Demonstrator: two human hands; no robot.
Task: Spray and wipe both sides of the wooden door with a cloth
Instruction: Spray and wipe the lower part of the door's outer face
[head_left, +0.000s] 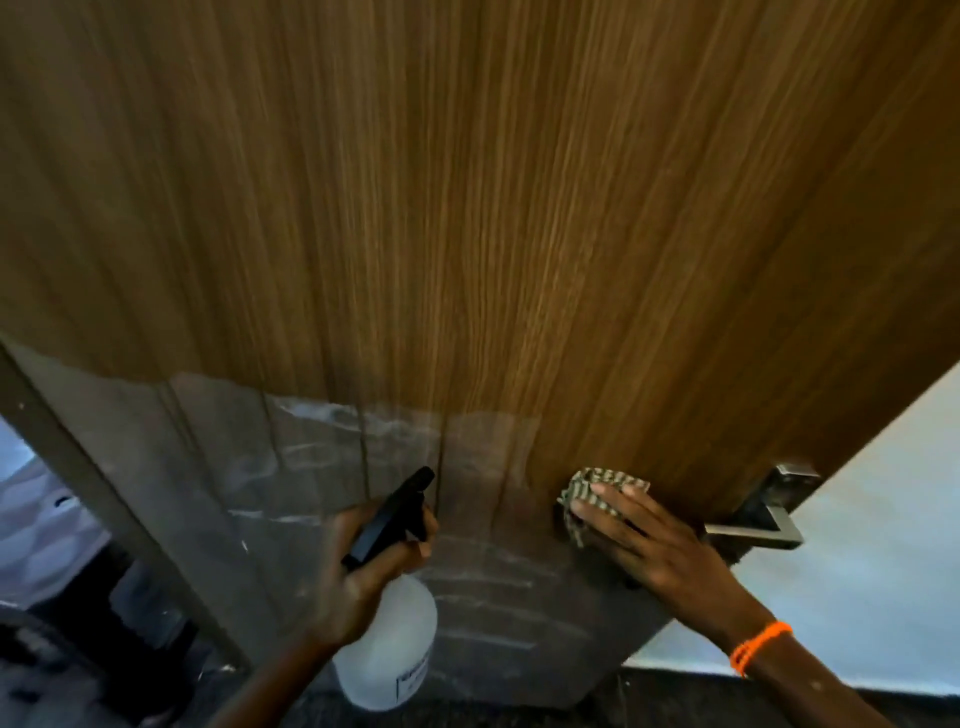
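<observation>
The wooden door (467, 208) fills most of the view, its grain running vertically. Its lower part carries a grey, dull band (291, 467) with pale streaks and smear marks; whether this is a film or a wet patch cannot be told.

Right hand (639, 535): fingers straight and spread, palm laid flat on a striped cloth (597, 491), which it presses against the door face. The cloth is bunched under the fingertips, sitting at the border between the grey band and the bare wood. An orange band (761, 647) circles the right wrist.

Metal door handle (769, 514): mounted at the door's right edge, just beside the right hand and to its right. The hand does not touch it.

Left hand (363, 561): fingers curled round the neck of a spray bottle (387, 644), gripping it below the black trigger head (395, 512). The bottle body is translucent white with a label low on its side. It is held in front of the door's grey band, left of the cloth, nozzle directed up toward the door. Contact between nozzle and door cannot be determined.

A pale wall (857, 545) lies beyond the door's right edge. A dark frame strip (104, 493) runs along the door's left edge. The floor (519, 712) below the door is dark.
</observation>
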